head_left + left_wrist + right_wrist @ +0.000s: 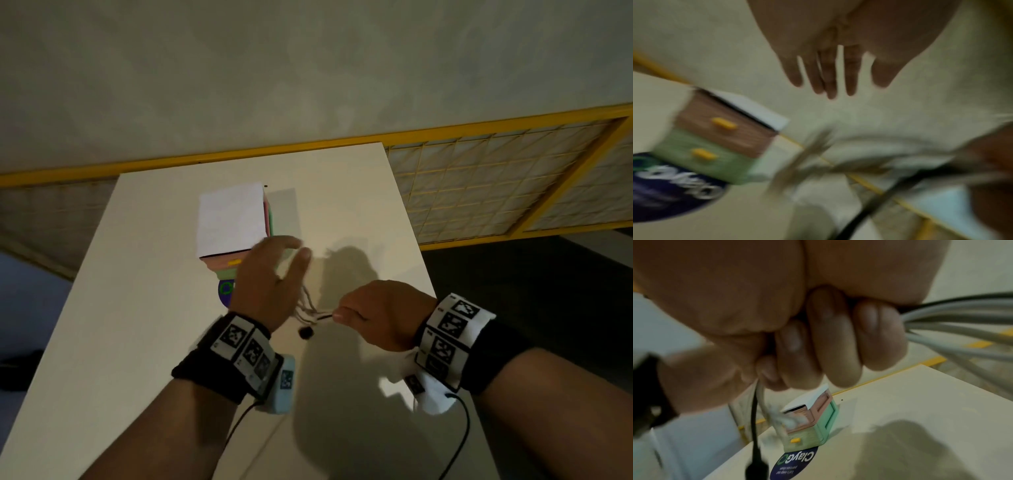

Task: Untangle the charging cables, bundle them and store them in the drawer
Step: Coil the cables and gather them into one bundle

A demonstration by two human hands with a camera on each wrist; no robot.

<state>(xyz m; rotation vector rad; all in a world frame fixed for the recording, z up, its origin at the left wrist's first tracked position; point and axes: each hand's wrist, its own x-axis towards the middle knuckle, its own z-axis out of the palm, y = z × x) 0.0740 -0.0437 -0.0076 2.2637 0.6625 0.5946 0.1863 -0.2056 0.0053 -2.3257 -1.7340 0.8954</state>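
White counter (144, 308), near and left edges cut off by the head view; a hand shadow falls across its right half. Small drawer unit (233, 219) at mid-counter, white top, pink drawer above a green one, each with a yellow handle; its front is partly hidden behind the left hand in the head view, and the top drawer stands slightly open in the right wrist view. Round dark-blue sticker (795, 462) on the counter in front of the unit, partly covered by it, reading "ClayGo" with smaller lines too blurred to read. Left hand (270, 277) raised just in front of the unit, fingers spread and straight, gripping nothing; its wrist view is heavily blurred. Right hand (373, 311) closed in a fist round the charging cables (953, 324), several grey strands and one black bunched together, held above the counter near its right edge. Black plug (306, 331) dangles below the fist; the other cable ends cannot be made out.
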